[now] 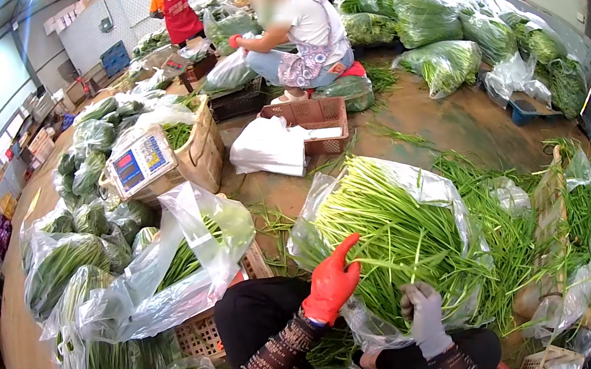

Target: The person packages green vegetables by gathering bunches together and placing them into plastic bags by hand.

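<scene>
My left hand (333, 280), in a red glove, is over the near left side of an opened clear plastic bag (432, 197). Its index finger is stretched out and its thumb stands apart. The bag holds a large heap of long, thin green vegetable stalks (374, 210). To the right, my right hand (423, 312), in a grey glove, is closed in a pinch on a green stalk (413, 271) above the heap's near edge. One pale stalk stretches across between the two hands. The curled fingers of my left hand are partly hidden.
Loose greens (494, 229) lie right of the bag. Filled bags (98, 358) and a scale (142, 162) on a crate are at left. A brown crate (319, 114) and white plastic bags (266, 146) lie ahead. One co-worker (308, 26) sits beyond; others are farther back.
</scene>
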`<state>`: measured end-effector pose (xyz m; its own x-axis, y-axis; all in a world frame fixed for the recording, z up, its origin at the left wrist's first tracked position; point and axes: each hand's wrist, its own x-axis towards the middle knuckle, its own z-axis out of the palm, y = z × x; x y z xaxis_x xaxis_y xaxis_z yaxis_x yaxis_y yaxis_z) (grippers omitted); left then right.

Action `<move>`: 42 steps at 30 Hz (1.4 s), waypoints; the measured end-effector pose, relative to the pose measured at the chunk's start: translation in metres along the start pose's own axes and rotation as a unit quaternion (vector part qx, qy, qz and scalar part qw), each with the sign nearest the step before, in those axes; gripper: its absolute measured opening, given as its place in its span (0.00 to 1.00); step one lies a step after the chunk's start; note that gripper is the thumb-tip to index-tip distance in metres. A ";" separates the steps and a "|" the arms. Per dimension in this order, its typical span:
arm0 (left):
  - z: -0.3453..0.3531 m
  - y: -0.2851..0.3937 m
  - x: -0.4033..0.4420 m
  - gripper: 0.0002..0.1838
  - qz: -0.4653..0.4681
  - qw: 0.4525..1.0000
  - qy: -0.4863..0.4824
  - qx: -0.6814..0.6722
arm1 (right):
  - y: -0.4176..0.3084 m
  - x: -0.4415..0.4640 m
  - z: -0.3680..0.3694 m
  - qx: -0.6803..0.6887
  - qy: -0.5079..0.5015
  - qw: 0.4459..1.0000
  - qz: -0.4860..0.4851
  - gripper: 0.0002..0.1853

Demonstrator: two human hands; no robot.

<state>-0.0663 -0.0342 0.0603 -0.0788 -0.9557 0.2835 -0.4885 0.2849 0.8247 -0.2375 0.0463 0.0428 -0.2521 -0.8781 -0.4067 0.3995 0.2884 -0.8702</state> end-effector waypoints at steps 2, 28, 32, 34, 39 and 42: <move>0.001 -0.020 -0.014 0.14 -0.024 0.994 -0.009 -0.103 | 0.013 -0.013 0.005 0.011 0.007 1.000 -0.006 0.08; -0.010 -0.041 -0.106 0.15 -0.198 0.874 -0.323 -0.305 | 0.084 -0.076 0.017 -0.130 -0.008 0.991 -0.001 0.11; -0.019 -0.034 -0.110 0.12 -0.099 0.911 -0.323 -0.238 | 0.064 -0.065 0.024 -0.084 0.009 0.993 -0.083 0.11; -0.024 -0.030 -0.118 0.11 -0.014 0.933 -0.322 -0.160 | 0.053 -0.071 0.042 -0.060 -0.028 0.997 -0.031 0.13; -0.047 -0.012 -0.120 0.12 0.077 0.902 -0.369 -0.212 | 0.000 -0.082 0.041 -0.111 -0.076 0.977 -0.164 0.14; -0.051 -0.011 -0.112 0.13 0.155 0.892 -0.363 -0.220 | -0.058 -0.103 0.042 0.121 -0.015 0.982 -0.143 0.11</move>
<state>-0.0075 0.0732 0.0443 -0.7714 -0.5757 0.2711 0.0305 0.3921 0.9194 -0.1980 0.1038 0.1463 -0.3598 -0.9218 -0.1444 0.5153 -0.0673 -0.8544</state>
